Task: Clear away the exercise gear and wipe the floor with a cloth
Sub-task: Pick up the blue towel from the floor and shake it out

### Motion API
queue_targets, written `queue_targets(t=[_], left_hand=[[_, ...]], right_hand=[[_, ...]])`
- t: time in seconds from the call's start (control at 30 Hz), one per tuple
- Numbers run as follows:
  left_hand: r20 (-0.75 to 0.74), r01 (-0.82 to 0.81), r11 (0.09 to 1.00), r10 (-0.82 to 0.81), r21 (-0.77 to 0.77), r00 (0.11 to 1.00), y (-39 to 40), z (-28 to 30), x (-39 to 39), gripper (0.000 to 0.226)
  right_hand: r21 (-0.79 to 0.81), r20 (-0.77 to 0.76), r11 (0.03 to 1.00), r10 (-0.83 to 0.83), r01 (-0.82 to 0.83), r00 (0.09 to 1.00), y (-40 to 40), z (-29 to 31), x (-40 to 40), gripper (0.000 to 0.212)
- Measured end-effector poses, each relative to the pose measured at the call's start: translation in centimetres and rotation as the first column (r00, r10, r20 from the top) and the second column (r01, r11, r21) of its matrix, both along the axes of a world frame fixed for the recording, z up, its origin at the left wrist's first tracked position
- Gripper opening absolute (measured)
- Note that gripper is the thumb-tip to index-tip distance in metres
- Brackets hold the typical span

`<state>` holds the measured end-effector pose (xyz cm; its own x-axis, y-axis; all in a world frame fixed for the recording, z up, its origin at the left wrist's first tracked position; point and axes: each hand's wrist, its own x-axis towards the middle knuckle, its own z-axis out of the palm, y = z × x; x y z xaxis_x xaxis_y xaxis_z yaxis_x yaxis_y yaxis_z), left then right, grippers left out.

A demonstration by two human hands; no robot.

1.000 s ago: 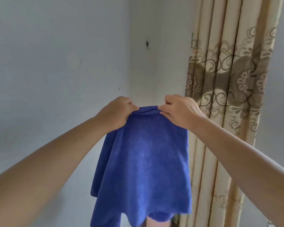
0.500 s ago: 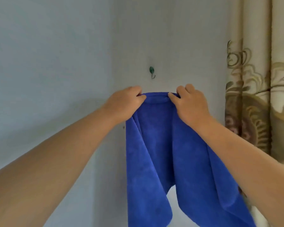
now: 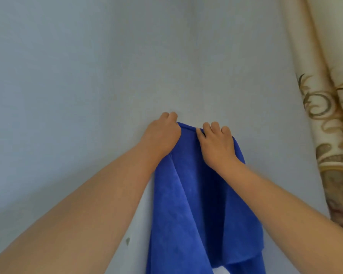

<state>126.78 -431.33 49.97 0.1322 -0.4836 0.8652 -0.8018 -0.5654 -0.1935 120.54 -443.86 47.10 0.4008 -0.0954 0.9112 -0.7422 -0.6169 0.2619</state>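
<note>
A blue cloth hangs down flat against the pale wall in the head view. My left hand grips its top edge on the left, fingers curled over the hem. My right hand grips the top edge just to the right, thumb under the hem. Both hands press the cloth's top against the wall. The small green wall hook is hidden behind the hands and cloth. The cloth's lower end runs out of the bottom of the frame.
A cream curtain with brown scroll patterns hangs at the right edge. A small dark mark sits on the wall low down, left of the cloth.
Both hands have carried the cloth's top edge forward up to the wall, over the spot where the green hook showed. The hook is now covered. The view has tilted up and closer.
</note>
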Motion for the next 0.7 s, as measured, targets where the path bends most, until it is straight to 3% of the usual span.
queue_targets(t=[0.07, 0.17, 0.3, 0.43, 0.53, 0.6, 0.7], left_hand=[[0.078, -0.076, 0.996, 0.072, 0.044, 0.994, -0.4, -0.2, 0.1, 0.026], [0.156, -0.242, 0.959, 0.218, 0.151, 0.963, -0.5, -0.6, 0.2, 0.029], [0.197, -0.389, 0.894, 0.349, 0.225, 0.916, 0.0, -2.3, -0.5, 0.029], [0.106, -0.403, 0.858, 0.39, 0.318, 0.915, 0.7, -4.7, -2.3, 0.029], [0.022, -0.392, 0.855, 0.409, 0.339, 0.912, 3.1, -7.5, -4.7, 0.03], [-0.032, -0.398, 0.85, 0.435, 0.345, 0.9, 5.5, -9.9, -6.2, 0.032], [-0.131, -0.435, 0.833, 0.501, 0.342, 0.856, 10.2, -14.1, -7.8, 0.036]], right_hand=[[0.063, -0.02, 0.998, 0.024, -0.023, 1.0, -0.7, -0.4, 0.7, 0.046], [-0.033, 0.012, 0.999, 0.034, -0.034, 0.999, -1.5, -2.3, 1.7, 0.058], [0.124, -0.051, 0.963, 0.247, -0.239, 0.968, -1.1, -5.1, 1.5, 0.064], [0.402, -0.021, 0.845, 0.395, -0.353, 0.919, 0.1, -7.0, 0.8, 0.049], [0.399, 0.101, 0.789, 0.469, -0.468, 0.877, 1.7, -9.0, -1.7, 0.039], [0.352, 0.173, 0.717, 0.581, -0.601, 0.795, 3.4, -10.9, -3.1, 0.038], [0.362, 0.117, 0.657, 0.672, -0.661, 0.732, 7.8, -14.6, -4.4, 0.033]])
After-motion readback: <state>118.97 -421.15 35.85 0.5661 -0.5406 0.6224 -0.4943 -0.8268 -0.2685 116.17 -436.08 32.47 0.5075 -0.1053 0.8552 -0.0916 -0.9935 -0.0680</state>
